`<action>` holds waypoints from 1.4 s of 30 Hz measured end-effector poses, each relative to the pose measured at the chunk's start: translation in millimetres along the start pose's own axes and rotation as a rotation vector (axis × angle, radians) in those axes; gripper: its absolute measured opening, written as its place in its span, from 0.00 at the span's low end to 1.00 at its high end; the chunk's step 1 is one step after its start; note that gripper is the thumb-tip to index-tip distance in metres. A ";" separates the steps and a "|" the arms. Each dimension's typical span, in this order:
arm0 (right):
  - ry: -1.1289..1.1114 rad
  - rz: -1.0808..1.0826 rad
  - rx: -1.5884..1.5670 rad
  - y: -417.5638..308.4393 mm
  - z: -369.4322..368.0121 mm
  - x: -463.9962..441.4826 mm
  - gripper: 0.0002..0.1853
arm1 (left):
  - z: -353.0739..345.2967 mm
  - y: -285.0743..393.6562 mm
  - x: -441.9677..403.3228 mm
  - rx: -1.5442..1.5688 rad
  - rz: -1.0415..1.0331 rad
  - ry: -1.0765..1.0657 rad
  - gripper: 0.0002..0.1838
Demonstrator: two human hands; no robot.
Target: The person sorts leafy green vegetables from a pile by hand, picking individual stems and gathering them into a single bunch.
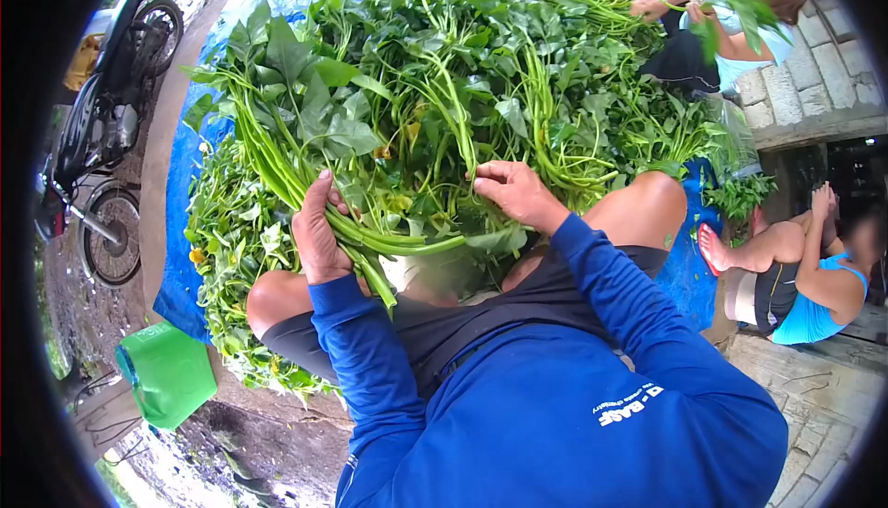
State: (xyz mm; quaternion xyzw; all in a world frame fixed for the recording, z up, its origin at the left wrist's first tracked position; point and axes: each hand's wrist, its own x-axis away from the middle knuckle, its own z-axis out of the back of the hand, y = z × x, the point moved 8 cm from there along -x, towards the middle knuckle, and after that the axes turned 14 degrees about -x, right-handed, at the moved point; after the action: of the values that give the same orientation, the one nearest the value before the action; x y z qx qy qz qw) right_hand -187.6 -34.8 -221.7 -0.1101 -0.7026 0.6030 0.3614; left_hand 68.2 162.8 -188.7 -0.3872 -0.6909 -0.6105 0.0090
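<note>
My left hand (319, 226) is closed around a bunch of long leafy green stems (277, 170). Their broad leaves point away from me, and the cut ends hang below the hand toward my lap. To the right, my right hand (520, 193) pinches the lower end of other leafy green stems (453, 119) at the near edge of the pile. A big heap of the same greens (370, 55) spreads in front of my knees. One leafy stem (499, 240) lies across my lap between the hands.
A blue tarp (180, 221) lies under the heap. At left are a motorcycle (111, 138) and a green plastic container (166, 374). One person (731, 27) handles greens at upper right; another person (805, 277) sits at right. A clear plastic bag (735, 138) stands beside the heap.
</note>
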 end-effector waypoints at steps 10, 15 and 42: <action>-0.170 0.159 -0.486 -119.7 20.3 62.7 0.22 | -30.3 -7.0 -2.3 -0.084 -0.021 -0.041 0.15; -0.092 0.106 -0.738 -112.2 47.9 53.0 0.19 | -36.9 -8.0 0.5 -0.081 -0.002 -0.087 0.13; 0.049 0.514 0.399 -143.8 -10.6 53.1 0.20 | -86.6 -49.6 -4.5 -0.173 -0.033 -0.166 0.17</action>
State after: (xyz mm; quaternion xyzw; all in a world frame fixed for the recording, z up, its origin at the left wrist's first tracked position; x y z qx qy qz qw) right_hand -178.4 -31.1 -68.4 -0.2255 -0.5108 0.7975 0.2284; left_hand 4.4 89.0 -210.3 -0.4243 -0.6404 -0.6336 -0.0915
